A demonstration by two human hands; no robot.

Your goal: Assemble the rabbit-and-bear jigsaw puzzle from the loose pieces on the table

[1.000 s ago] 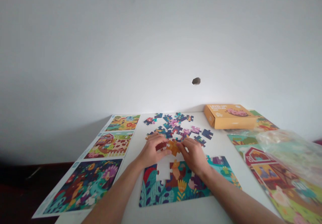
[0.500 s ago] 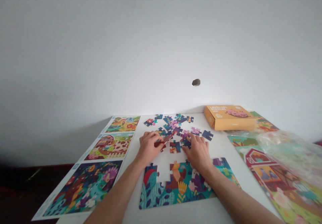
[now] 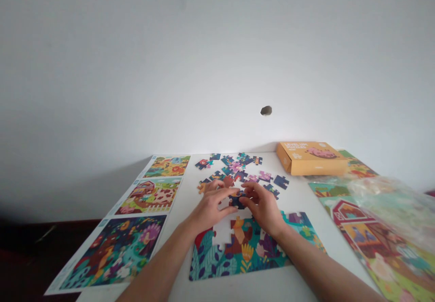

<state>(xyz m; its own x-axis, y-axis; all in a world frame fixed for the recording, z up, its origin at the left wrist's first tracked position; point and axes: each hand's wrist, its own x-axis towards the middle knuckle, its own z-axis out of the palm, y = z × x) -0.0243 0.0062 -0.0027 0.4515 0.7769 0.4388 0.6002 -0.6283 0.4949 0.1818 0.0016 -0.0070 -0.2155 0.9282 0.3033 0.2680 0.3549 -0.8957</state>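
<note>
I see the left hand and right hand, apart moments ago, now both pinching a dark-blue, knobbed jigsaw piece, lower centre, unplaced.

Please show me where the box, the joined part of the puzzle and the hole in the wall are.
Box [image 3: 311, 166]: head view, on its front side.
Joined part of the puzzle [image 3: 247, 251]: head view, on its yellow flower.
Hole in the wall [image 3: 266, 111]: head view, middle of its dark opening.
</note>
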